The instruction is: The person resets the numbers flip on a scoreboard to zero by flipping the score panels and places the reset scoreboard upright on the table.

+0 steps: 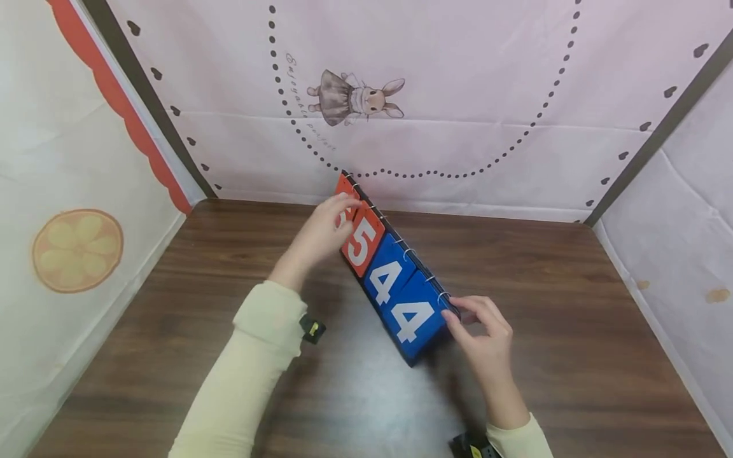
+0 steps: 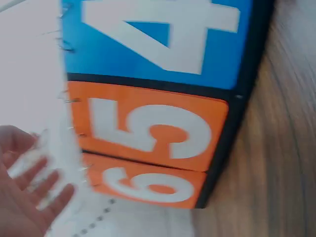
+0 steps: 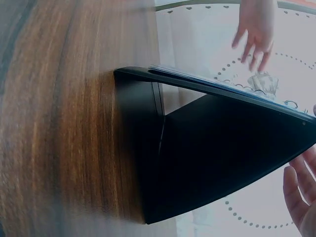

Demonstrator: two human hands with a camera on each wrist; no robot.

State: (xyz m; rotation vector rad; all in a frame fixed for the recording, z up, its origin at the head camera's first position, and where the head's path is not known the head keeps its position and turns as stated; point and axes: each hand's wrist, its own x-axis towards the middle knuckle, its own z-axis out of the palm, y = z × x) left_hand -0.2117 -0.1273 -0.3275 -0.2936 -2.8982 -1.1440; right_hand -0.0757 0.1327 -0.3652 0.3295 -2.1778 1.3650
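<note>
A tabletop flip scoreboard (image 1: 395,273) stands at a slant on the table, its black frame folded into a triangle, as the right wrist view shows. Two orange-red cards read 6 and 5, and two blue cards (image 1: 411,318) read 4 and 4; all hang from metal rings along the top edge. My left hand (image 1: 322,232) is over the red cards at the far end, and its fingers are spread and apart from the cards in the left wrist view. At the near end, my right hand (image 1: 487,337) pinches the top corner, thumb in front and fingers behind.
The brown wood-grain table (image 1: 561,273) ends at a pale printed cloth (image 1: 475,89) at the back, close to the scoreboard's far end. Cloth walls also rise on the left and right. Dark camera straps (image 1: 312,329) sit on both wrists.
</note>
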